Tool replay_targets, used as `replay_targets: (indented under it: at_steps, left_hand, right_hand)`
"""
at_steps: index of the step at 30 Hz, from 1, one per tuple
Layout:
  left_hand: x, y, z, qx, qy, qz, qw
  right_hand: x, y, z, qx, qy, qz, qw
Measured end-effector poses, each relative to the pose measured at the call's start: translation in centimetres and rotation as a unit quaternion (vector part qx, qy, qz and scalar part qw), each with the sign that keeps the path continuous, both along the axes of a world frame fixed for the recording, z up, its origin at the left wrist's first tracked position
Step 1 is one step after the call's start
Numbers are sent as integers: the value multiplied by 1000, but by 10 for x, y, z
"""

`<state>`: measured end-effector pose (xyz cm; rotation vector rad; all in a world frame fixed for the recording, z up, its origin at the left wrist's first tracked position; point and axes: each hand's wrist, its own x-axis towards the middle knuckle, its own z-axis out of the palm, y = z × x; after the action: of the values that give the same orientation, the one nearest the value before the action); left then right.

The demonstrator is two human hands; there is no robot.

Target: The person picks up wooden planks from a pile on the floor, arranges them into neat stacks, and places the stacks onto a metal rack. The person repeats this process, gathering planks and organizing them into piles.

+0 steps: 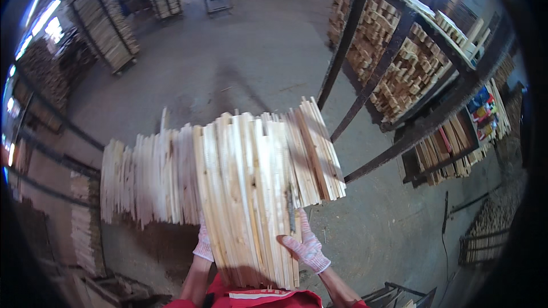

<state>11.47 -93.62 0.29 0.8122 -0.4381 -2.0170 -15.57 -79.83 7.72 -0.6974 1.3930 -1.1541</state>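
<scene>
Both my hands wear knitted, speckled work gloves. Between them lies a broad bundle of long, narrow wooden strips (246, 205), reaching from my red clothing out over a crosswise layer of strips. My right hand (305, 246) grips the bundle's right side, its thumb on top and the other fingers partly hidden. At the left side, my left hand (204, 241) is pressed to the edge, most of its fingers hidden behind the wood. Beyond the bundle, more strips show at the left (150, 175) and at the right (317, 154), held within a dark metal rack.
Dark metal posts (385, 158) rise right of the strips, with bars (60, 160) on the left. A tall rack of stacked wood pieces (402, 55) stands at the right. Other wood stacks (102, 30) stand farther back. A cable (445, 244) lies on the floor.
</scene>
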Motion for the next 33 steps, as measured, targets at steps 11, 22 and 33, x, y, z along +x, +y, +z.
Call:
replay_targets:
  at_steps: [11, 22, 33]
  left_hand:
    - [-183, -157, -133, 203, -172, -154, 951]
    - [-223, -184, -169, 200, -414, -221, 860]
    - [-198, -126, -119, -69, -509, -167, 841]
  right_hand:
    - [-159, -164, -88, 209, 270, -106, 934]
    - [-178, -164, -113, 124, 485, -96, 860]
    - [-202, -285, -194, 32, 686, 71, 724]
